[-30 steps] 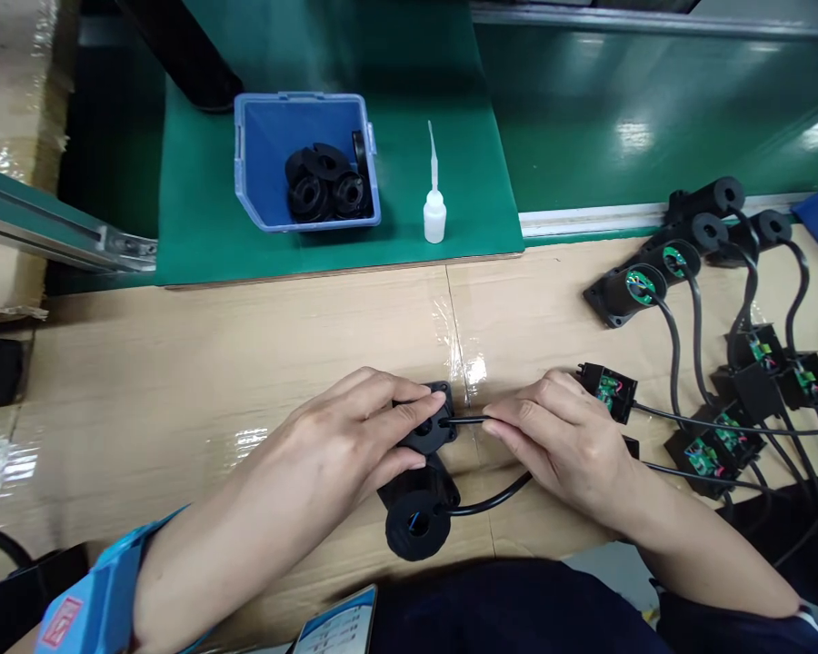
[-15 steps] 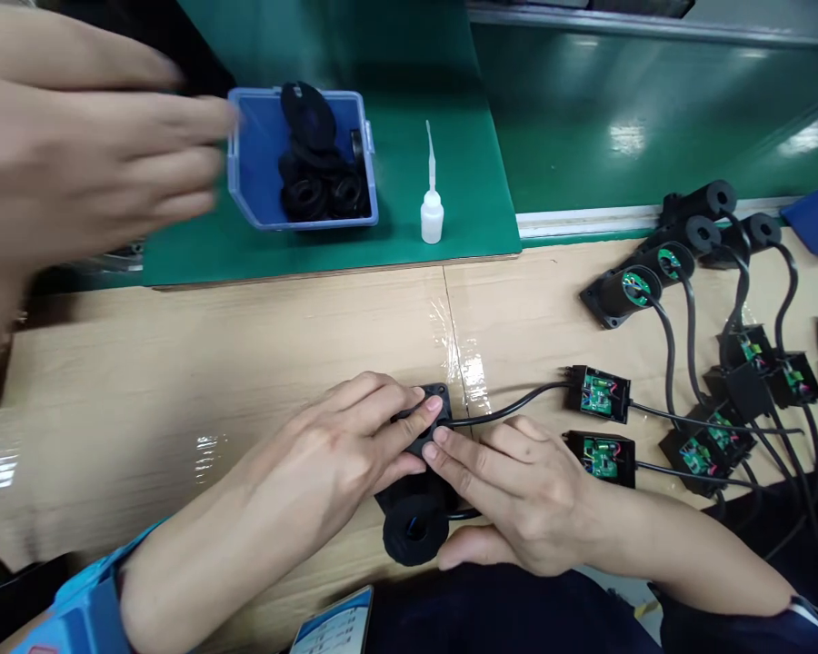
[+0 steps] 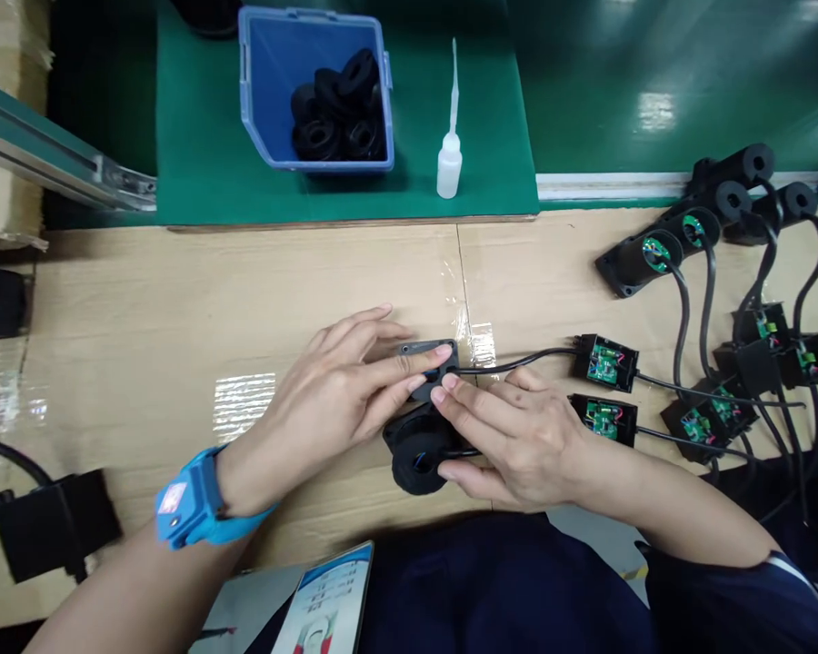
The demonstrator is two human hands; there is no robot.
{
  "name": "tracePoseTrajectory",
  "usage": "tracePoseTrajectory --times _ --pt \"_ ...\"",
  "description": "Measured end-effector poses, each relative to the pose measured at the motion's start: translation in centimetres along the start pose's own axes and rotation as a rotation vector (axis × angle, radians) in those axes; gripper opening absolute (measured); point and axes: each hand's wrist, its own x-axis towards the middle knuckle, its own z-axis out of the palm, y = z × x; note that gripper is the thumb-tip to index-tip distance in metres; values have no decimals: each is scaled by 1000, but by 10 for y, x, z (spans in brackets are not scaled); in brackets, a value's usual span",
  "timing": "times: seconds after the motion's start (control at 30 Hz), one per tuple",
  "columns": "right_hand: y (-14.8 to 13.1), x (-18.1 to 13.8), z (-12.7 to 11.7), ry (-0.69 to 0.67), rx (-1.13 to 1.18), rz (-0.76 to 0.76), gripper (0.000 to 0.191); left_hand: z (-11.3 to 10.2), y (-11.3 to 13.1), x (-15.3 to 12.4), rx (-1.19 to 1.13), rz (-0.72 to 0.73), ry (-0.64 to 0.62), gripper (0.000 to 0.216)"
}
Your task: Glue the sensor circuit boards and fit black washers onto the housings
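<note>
My left hand [image 3: 341, 386], with a blue wrist strap [image 3: 194, 500] behind it, presses its thumb and index finger on a black square-flanged housing [image 3: 443, 350]. The other left fingers reach past its far side. From the right, the fingertips of my right hand [image 3: 518, 436] meet the same housing beside its black cable [image 3: 518, 363]. That cable runs to an open black box [image 3: 606, 361] with a green circuit board. Nearer me lies a second black housing with a round, ring-shaped end [image 3: 413, 472], close to my right thumb. My fingers cover part of the upper housing.
A blue bin [image 3: 265, 109] holds several black rings. A white dropper bottle [image 3: 450, 168] stands beside it. Several cabled black cylinders [image 3: 641, 259] and open circuit boxes [image 3: 702, 427] fill the right side. A black box [image 3: 54, 522] lies at left.
Another person's hand at the upper left has gone from view. The camera view has shifted. Both my hands stay at the housing; my left fingers are more spread.
</note>
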Motion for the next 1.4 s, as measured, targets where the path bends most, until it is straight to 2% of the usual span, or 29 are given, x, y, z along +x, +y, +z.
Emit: tracePoseTrajectory --times 0.13,0.37,0.6,0.77,0.87,0.97,1.1,1.27,1.4 --pt "3 1 -5 -28 -3 -38 39 3 4 -1 -59 -54 11 35" --pt "8 -5 1 -3 33 -77 41 9 6 -4 -19 -79 48 35" --pt "4 -1 -1 -23 44 0 36 8 8 -2 -17 -80 26 34" --pt "2 -3 0 -44 76 19 39 17 10 -1 -170 -48 47 35" --pt "2 -4 2 -40 105 32 38 20 12 -1 -295 -99 21 38" --pt "1 -4 4 -39 130 73 34 17 14 6 -420 -198 -64 42" --pt "0 -3 6 11 162 93 31 13 13 23 -515 -251 -129 24" --pt "0 -4 7 34 171 106 34 17 13 37 -524 -218 -106 12" --pt "1 -4 7 43 139 73 34 21 16 41 -527 -248 -71 15"
